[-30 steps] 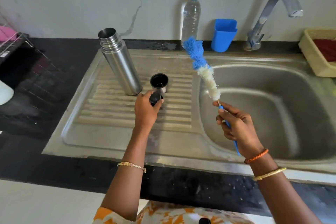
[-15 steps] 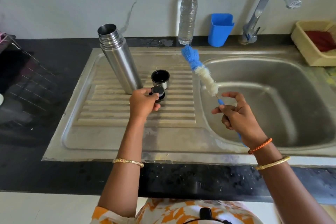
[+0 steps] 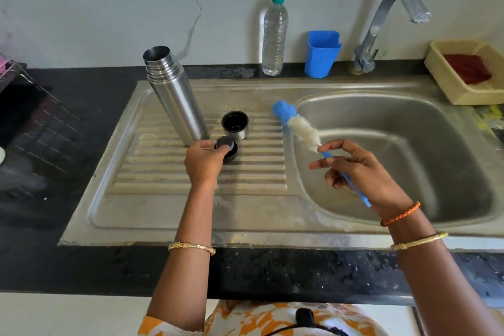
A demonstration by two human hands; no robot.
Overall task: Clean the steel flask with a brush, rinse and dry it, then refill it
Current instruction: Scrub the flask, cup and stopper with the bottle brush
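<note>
An open steel flask [image 3: 176,97] stands upright on the ribbed drainboard [image 3: 169,188]. Its steel cup lid [image 3: 235,125] sits mouth up just right of it. My left hand [image 3: 204,162] pinches the black stopper [image 3: 227,148], which rests on the drainboard in front of the cup. My right hand [image 3: 360,172] holds the blue handle of a bottle brush [image 3: 296,124] at the basin's left edge. The brush's blue and white bristles point up and left, toward the flask. A clear water bottle [image 3: 274,35] with a green cap stands at the wall.
The sink basin [image 3: 409,150] lies to the right under a steel tap [image 3: 381,24]. A blue plastic holder [image 3: 321,53] stands beside the tap. A cream basket [image 3: 469,76] with a red cloth sits at far right. A wire rack [image 3: 30,123] covers the black counter at left.
My left hand has carried the black stopper down onto the drainboard beside the cup. My right hand has lowered the brush and tilted its bristle head leftward.
</note>
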